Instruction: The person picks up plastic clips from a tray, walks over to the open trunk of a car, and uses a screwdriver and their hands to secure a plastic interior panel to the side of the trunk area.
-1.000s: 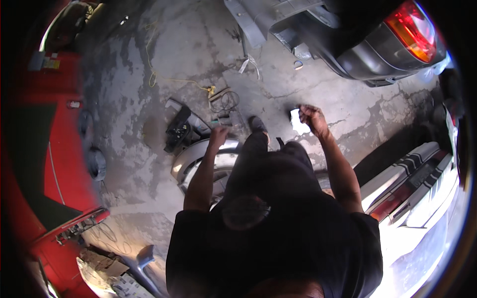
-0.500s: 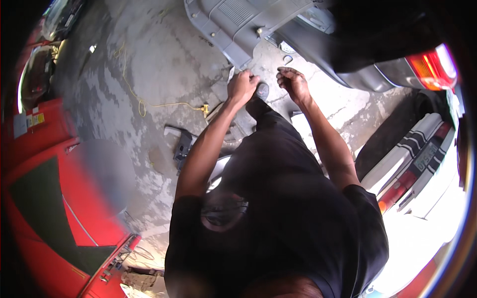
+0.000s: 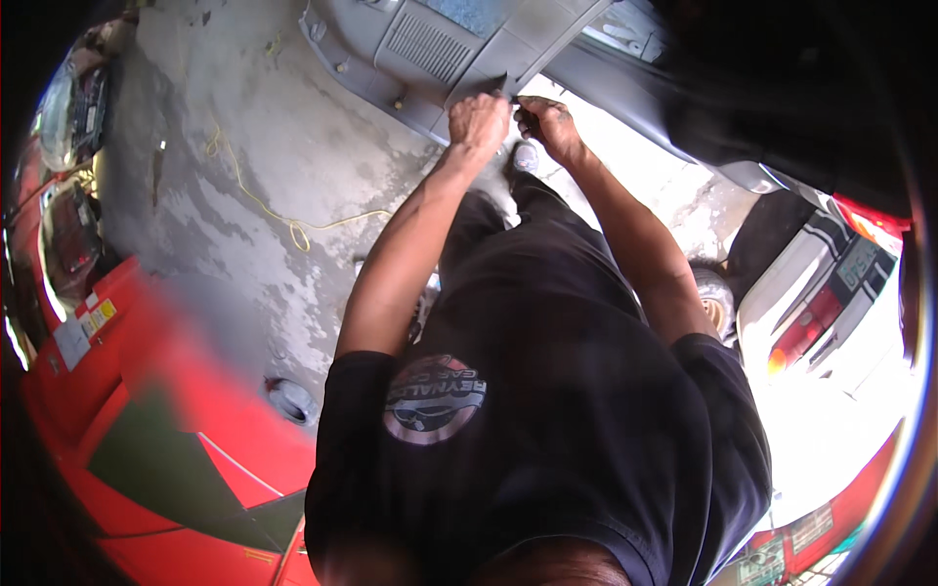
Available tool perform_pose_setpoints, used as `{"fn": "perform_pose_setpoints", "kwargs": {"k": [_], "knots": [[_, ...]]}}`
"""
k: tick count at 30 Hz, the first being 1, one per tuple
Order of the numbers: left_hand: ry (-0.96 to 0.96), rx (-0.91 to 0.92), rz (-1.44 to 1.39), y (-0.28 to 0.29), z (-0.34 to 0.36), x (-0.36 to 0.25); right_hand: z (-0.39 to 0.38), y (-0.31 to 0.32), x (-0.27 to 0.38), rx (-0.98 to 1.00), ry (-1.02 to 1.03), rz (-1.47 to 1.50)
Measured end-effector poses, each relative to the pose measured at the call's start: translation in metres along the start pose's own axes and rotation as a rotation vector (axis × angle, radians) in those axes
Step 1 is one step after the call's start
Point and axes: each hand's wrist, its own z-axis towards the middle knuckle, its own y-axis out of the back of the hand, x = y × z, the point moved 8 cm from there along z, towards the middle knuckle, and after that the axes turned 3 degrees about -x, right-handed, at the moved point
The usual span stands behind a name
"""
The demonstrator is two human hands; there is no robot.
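My left hand (image 3: pixel 478 129) is closed, its fingertips at the lower edge of a grey plastic trim panel (image 3: pixel 381 59) with a slatted vent. Just beside it, my right hand (image 3: pixel 549 127) is closed too, thumb and fingers pinched together. Between the two hands a small dark pointed piece (image 3: pixel 502 85) sticks up against the panel. I cannot tell its kind or which hand has it. Small round fasteners dot the panel's left border.
A dark vehicle body (image 3: pixel 625 107) stands at the upper right. Beyond it is a white car rear (image 3: pixel 821 303) with red lights. Red bodywork (image 3: pixel 234 449) fills the lower left. A yellow cord (image 3: pixel 249 190) lies on the stained concrete floor (image 3: pixel 215 59).
Both hands have moved up to the panel and closer together. The view has shifted, so the panel now shows lower and further left.
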Motion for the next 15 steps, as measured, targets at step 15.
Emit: {"fn": "perform_pose_setpoints", "kwargs": {"k": [15], "knots": [[-0.301,0.082,0.145,-0.012,0.013,-0.024,0.054,0.027,-0.051,0.045,0.09,-0.026]]}}
